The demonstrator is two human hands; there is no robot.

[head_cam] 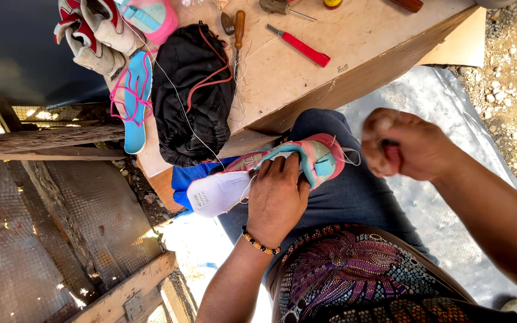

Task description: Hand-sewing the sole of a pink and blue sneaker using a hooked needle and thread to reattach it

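Shoe [270, 170] lies across your lap, just below the bench [354, 42] edge, long axis left to right: white sole end at left, pink toe at right. Your left hand [276, 197] presses it from above, fingers [285, 167] wrapped over the upper, holding it. Your right hand [405, 146] sits off the toe end, close but apart, blurred, fist closed on something red. Thread [351, 157] shows at the toe, on the right hand's side.

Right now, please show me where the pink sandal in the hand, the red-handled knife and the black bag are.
pink sandal [315, 157]: head view, on its pink and teal strap.
red-handled knife [306, 49]: head view, on the red handle.
black bag [189, 96]: head view, on its middle fabric.
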